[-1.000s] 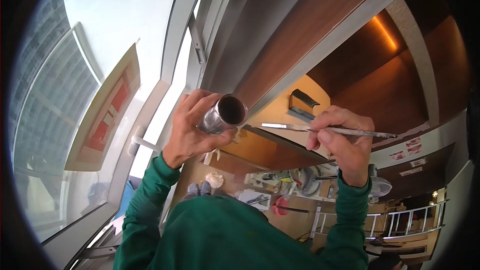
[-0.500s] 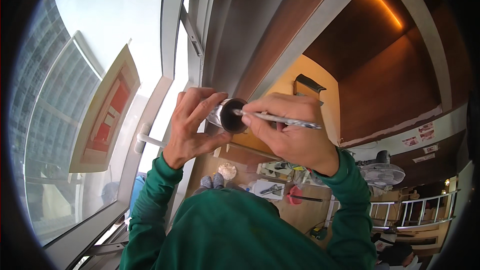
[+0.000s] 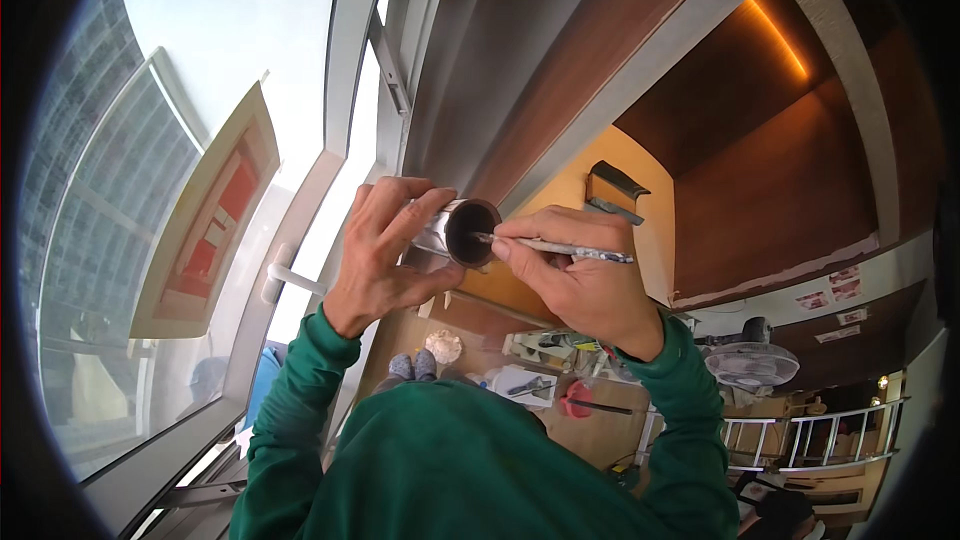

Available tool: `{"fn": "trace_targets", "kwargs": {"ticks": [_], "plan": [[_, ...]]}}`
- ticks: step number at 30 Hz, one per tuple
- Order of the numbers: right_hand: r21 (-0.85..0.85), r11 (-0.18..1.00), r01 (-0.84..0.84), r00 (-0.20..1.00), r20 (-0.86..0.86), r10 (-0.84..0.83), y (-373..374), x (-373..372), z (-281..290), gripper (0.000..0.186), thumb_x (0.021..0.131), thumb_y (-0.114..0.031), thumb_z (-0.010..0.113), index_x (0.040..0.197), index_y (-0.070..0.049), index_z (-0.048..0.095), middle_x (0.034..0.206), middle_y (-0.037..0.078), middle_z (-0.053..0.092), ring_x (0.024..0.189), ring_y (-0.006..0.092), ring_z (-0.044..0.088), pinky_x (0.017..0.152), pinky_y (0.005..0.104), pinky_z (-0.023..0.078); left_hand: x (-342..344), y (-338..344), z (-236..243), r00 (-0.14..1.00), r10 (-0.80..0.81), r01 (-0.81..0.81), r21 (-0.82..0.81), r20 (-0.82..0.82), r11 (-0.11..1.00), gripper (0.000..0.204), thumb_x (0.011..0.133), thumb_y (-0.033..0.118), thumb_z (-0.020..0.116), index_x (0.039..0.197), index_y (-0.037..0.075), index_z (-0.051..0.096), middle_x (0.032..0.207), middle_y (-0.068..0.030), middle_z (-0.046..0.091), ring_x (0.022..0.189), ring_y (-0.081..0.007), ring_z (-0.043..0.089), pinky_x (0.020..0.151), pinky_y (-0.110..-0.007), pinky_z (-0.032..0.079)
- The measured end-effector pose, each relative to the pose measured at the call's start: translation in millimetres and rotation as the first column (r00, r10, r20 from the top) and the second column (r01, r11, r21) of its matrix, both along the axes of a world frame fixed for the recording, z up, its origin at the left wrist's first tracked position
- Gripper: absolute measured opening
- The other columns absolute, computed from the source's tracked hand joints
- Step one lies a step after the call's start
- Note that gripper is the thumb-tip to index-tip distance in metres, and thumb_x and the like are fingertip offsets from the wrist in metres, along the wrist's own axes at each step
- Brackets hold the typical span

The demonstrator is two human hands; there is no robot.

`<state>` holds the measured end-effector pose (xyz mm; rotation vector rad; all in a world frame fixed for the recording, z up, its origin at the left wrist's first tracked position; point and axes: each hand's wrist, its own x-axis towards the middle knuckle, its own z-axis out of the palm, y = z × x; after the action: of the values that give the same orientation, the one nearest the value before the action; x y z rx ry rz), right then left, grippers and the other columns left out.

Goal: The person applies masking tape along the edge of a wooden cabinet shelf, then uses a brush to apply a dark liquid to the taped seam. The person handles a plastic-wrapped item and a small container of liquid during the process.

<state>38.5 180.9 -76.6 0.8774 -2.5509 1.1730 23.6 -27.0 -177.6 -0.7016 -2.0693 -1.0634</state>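
My left hand (image 3: 388,245) is closed around the side of a small silver cylindrical can (image 3: 432,232), thumb below and fingers above. The can is tilted so that its dark round mouth faces right and toward me. In my right hand (image 3: 585,275) a thin paint-specked paintbrush (image 3: 575,250) is pinched between thumb and fingers, lying almost level. Its tip reaches into the can's mouth, and the fingertips are close by the rim. Whatever is inside the can is too dark to make out.
A window frame with a white handle (image 3: 292,278) runs along my left. Brown panelling (image 3: 600,30) rises ahead. Far below are my feet (image 3: 412,367), a white sheet (image 3: 525,386) with tools and a pink container (image 3: 576,399). A fan (image 3: 752,365) and a ladder (image 3: 815,438) stand at right.
The brush has shifted slightly down and its tip sits a little lower in the can's mouth. My left hand keeps its hold on the can. The whole view has moved slightly.
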Motion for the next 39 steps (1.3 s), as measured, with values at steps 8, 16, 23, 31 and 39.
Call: {"fn": "trace_targets", "kwargs": {"ticks": [8,16,23,31,39], "plan": [[-0.368,0.916,0.158,0.972,0.220,-0.079,27,28,13,0.009,0.089,0.000,0.065,0.093,0.007,0.069,0.079,0.011,0.069,0.058,0.0091,0.059,0.053,0.0216,0.044,-5,-5,-4,0.999,0.027,-0.030,0.093,0.038,0.995,0.060,0.051,0.020,0.081,0.108,0.006,0.067,0.097,-0.0090,0.062,0.082,-0.0253,0.058,0.072,-0.035,0.043],[-0.425,0.889,0.170,0.971,0.225,-0.078,34,37,4,0.013,0.088,0.005,0.063,0.099,0.009,0.068,0.088,0.017,0.070,0.061,0.0140,0.063,0.056,0.0225,0.049,-10,-6,-3,0.999,0.007,-0.014,0.139,0.049,0.990,0.059,0.052,0.023,0.082,0.107,0.006,0.068,0.094,-0.0084,0.063,0.079,-0.0245,0.057,0.072,-0.035,0.044],[-0.354,0.923,0.152,0.982,0.161,-0.100,41,42,0,0.017,0.084,0.010,0.063,0.101,0.009,0.068,0.091,0.019,0.070,0.065,0.0166,0.066,0.059,0.0245,0.053,-16,-8,-9,0.998,-0.006,-0.006,0.187,0.062,0.982,0.059,0.051,0.022,0.082,0.106,0.004,0.069,0.093,-0.0081,0.063,0.078,-0.0235,0.056,0.070,-0.035,0.043],[-0.317,0.934,0.165,0.986,0.077,-0.148,35,44,-1,0.019,0.078,0.009,0.067,0.097,0.007,0.069,0.091,0.020,0.070,0.071,0.0202,0.068,0.063,0.0266,0.053,-20,-6,-9,0.999,-0.023,0.013,0.201,0.049,0.979,0.058,0.050,0.021,0.082,0.105,0.004,0.069,0.090,-0.0089,0.062,0.076,-0.0241,0.057,0.069,-0.034,0.043],[-0.134,0.980,0.146,0.989,0.055,-0.140,37,45,5,0.016,0.078,0.007,0.064,0.093,0.006,0.068,0.078,0.017,0.068,0.089,0.0267,0.066,0.081,0.0381,0.054,-30,-4,-12,0.997,-0.021,0.005,0.216,0.074,0.976,0.055,0.051,0.018,0.080,0.104,0.005,0.069,0.089,-0.0088,0.061,0.076,-0.0245,0.057,0.066,-0.034,0.043]]}}
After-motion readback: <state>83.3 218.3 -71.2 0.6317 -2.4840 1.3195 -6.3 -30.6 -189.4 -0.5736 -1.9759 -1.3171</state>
